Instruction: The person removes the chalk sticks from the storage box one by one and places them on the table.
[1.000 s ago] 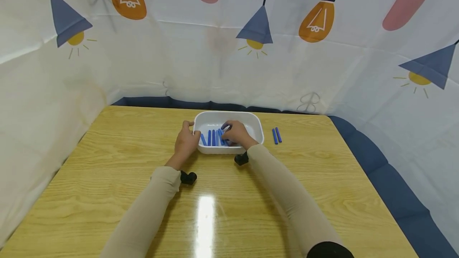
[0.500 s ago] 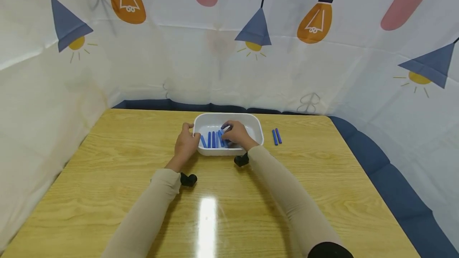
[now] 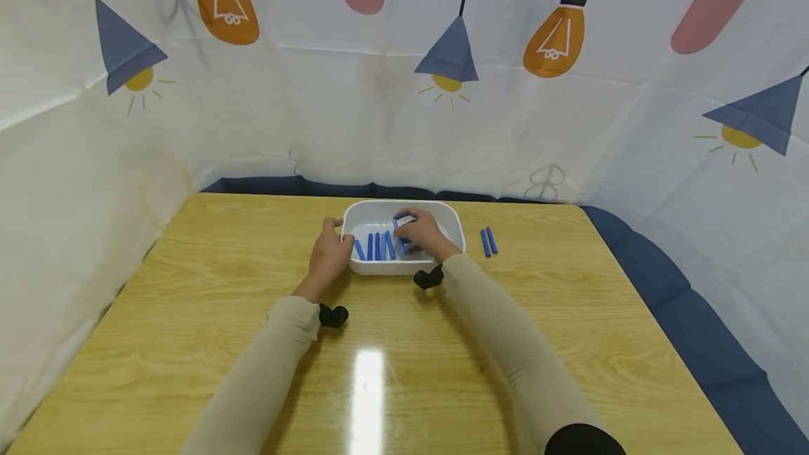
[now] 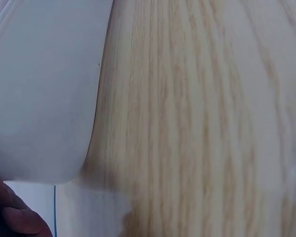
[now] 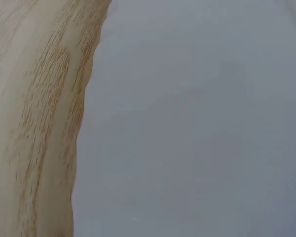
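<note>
Arranging blue sticks (image 3: 377,246) in a row inside the white tray (image 3: 404,269) seems to be the step in hand. The tray's left wall is gripped by the left hand (image 3: 329,250). Within the tray, 1 held stick (image 3: 396,224) appears to be pinched by the right hand (image 3: 422,232), just right of the row; its fingertips are not shown by the right wrist view. Just right of the tray, 2 loose sticks (image 3: 491,240) are seen on the surface (image 3: 221,265). Next, the held stick probably needs to be aligned beside the row and released, with the tray kept steady.
</note>
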`<state>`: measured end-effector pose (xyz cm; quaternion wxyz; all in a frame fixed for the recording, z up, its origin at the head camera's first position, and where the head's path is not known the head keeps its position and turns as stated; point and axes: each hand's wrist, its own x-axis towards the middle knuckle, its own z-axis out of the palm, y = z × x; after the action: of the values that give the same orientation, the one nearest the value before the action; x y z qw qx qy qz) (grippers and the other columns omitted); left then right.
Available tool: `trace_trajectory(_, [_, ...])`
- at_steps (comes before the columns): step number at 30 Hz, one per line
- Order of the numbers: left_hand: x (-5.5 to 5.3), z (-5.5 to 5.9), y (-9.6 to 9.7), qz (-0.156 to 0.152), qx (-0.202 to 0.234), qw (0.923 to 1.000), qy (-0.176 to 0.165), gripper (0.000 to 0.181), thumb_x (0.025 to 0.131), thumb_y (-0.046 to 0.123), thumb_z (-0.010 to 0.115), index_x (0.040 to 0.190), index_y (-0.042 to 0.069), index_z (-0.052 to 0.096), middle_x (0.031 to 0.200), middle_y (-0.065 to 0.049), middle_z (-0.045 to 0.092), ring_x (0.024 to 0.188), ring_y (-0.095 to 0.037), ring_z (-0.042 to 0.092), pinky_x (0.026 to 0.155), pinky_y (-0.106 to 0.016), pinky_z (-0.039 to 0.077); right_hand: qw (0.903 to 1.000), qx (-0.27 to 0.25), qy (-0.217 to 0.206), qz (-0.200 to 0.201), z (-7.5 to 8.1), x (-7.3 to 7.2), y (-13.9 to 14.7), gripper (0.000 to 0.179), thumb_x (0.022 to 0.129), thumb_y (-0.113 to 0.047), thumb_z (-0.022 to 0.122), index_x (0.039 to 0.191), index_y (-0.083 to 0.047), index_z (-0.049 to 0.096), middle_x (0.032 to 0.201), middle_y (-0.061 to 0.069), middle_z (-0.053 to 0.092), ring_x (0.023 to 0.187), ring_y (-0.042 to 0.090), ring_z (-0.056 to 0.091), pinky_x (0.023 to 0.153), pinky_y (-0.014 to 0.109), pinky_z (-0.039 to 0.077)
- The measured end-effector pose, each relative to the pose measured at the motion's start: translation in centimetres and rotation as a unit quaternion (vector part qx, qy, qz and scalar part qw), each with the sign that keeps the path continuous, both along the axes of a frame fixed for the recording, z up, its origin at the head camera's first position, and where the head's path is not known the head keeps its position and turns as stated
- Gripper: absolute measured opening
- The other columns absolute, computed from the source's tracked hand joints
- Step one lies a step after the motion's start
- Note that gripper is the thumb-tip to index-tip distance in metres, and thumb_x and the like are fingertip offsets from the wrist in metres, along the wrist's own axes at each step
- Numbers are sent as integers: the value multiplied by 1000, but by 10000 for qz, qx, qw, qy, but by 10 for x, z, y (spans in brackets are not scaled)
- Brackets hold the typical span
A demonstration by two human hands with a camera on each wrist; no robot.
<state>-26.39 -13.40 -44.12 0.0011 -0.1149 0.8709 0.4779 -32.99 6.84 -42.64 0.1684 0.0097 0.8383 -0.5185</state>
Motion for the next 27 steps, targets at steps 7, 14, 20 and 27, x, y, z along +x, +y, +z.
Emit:
trace_trajectory(7, [-2,0,0,-59,-168,9998,-73,53,94,28,43,144,14,30,140,-17,51,115,-27,53,87,-40,46,9990,-319,-296,-81,6,2,0,47,81,-9,69,126,-22,61,112,14,62,90,24,64,63,38,58])
trace_trajectory(14, [0,2,0,-62,-298,9995,18,53,94,28,42,143,13,31,137,-18,53,113,-27,54,89,-42,46,9983,-559,-153,-47,7,2,-3,45,80,-8,68,123,-22,63,108,14,66,88,23,65,63,39,58])
trace_trajectory(20, [0,1,0,-63,-309,9995,17,53,95,28,42,144,12,30,137,-18,52,112,-27,54,92,-43,46,9979,-607,199,93,9,5,-4,41,80,-6,68,118,-19,66,107,14,68,83,22,66,64,38,58])
trace_trajectory(27, [0,0,0,-90,-369,9992,110,53,94,28,42,143,11,31,132,-18,56,108,-27,55,83,-40,45,9978,-589,280,132,11,7,-2,39,81,-6,67,118,-17,66,107,14,66,83,22,66,65,36,58])
